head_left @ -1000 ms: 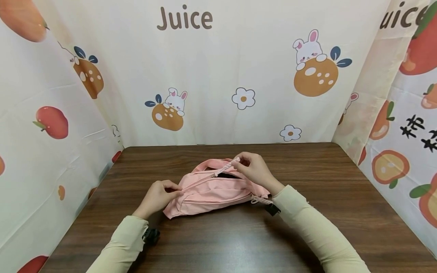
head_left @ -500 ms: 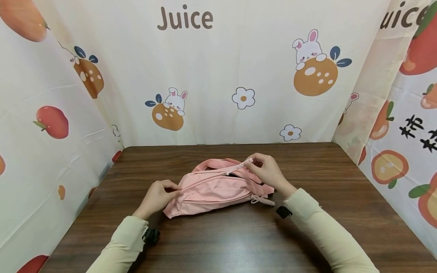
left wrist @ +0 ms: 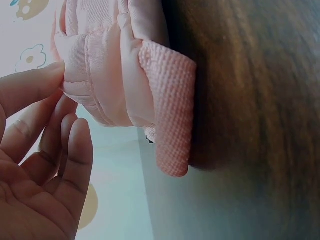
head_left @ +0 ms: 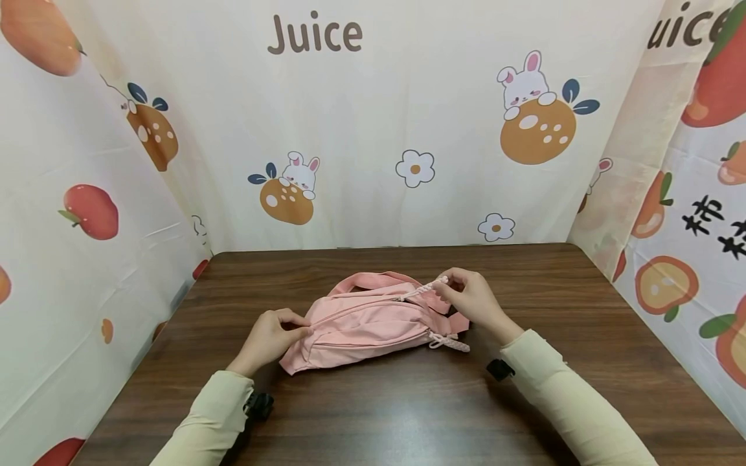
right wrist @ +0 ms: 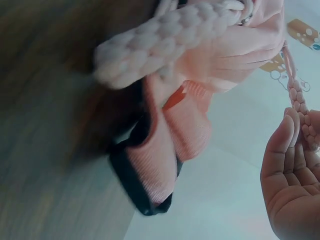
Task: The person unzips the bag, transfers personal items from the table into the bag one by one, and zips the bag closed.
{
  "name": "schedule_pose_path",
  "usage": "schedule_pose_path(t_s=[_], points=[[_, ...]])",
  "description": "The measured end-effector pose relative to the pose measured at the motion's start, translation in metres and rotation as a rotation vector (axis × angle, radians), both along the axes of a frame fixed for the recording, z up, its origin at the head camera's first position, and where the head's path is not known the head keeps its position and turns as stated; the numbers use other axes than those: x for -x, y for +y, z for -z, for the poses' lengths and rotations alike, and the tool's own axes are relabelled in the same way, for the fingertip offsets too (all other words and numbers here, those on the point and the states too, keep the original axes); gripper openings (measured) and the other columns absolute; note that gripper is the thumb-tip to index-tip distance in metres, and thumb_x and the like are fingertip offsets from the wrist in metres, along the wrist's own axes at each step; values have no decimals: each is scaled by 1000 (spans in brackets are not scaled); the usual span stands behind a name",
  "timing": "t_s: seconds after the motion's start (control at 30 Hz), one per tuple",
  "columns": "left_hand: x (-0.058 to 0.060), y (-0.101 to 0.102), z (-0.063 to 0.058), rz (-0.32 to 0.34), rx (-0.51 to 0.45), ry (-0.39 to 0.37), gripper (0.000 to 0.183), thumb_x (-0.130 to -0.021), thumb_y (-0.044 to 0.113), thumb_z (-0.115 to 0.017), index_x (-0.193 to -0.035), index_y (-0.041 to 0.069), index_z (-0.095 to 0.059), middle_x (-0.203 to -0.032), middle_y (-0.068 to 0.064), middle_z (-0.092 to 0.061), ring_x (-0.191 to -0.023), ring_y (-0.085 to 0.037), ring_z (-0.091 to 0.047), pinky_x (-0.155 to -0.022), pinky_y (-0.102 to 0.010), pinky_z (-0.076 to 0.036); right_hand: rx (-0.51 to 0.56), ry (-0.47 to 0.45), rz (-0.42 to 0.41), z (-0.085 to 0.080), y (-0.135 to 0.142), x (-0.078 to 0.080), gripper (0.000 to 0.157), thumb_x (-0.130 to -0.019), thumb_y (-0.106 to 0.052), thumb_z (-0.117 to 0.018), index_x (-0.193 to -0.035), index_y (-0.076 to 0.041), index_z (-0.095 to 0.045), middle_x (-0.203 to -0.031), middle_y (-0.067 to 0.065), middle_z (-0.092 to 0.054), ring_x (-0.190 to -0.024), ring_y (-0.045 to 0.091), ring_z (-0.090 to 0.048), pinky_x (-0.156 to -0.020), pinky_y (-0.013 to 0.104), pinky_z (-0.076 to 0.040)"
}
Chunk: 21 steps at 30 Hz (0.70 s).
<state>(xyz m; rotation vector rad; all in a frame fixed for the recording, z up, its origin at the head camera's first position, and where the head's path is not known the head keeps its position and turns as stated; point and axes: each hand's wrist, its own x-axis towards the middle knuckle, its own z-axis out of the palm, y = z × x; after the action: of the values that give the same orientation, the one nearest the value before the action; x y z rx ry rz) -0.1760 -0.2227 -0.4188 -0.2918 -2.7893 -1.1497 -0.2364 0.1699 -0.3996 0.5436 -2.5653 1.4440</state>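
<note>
A pink waist bag (head_left: 367,327) lies on the brown wooden table, its strap looped behind it. At the bag's left end my left hand (head_left: 272,340) pinches the fabric edge between thumb and fingers, which the left wrist view shows close up. My right hand (head_left: 474,301) grips the braided zipper pull (head_left: 424,288) of the top zipper, holding the cord taut up and to the right. Just a small dark slit shows near the zipper's right end. A second braided pull (right wrist: 160,42) hangs loose from the front pocket, near the strap's folded webbing (right wrist: 155,165).
The wooden table (head_left: 373,414) reaches back to a printed curtain (head_left: 373,129) with fruit and rabbit pictures. More curtain hangs along the left and right sides. A black wrist camera (head_left: 259,406) sits under the left cuff.
My right hand has moved to the right, drawing the zipper pull along the top of the bag. The dark opening there has shrunk. My left hand stays in place.
</note>
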Motion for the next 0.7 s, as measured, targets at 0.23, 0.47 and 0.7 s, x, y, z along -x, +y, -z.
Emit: schedule_pose_path(t_s=[0.23,0.47,0.7], points=[[0,0,-1,-11,-4,-20,4,-82,20,-79,-84,16,-78,-84,2,-73,-78,-11,-60,-69,-24,-46,1,-15,8,2,15,-5,16,-92,-23,-69,-90,-7,-69,-77,14,-68,-67,17,-64,-59,23,-49],[-1,0,-1,-13,-5,-15,3,-81,19,-79,-83,16,-78,-84,2,-73,-77,-11,-59,-69,-23,-45,-15,-28,13,3,26,-8,17,-92,-26,-69,-91,-9,-69,-82,14,-71,-69,6,-63,-62,23,-52],[0,0,0,-23,-1,-22,4,-82,20,-79,-83,16,-78,-84,1,-74,-77,-12,-59,-68,-24,-45,-53,-50,47,4,37,-10,14,-92,-22,-68,-89,-9,-68,-76,7,-67,-62,6,-56,-53,25,-46]])
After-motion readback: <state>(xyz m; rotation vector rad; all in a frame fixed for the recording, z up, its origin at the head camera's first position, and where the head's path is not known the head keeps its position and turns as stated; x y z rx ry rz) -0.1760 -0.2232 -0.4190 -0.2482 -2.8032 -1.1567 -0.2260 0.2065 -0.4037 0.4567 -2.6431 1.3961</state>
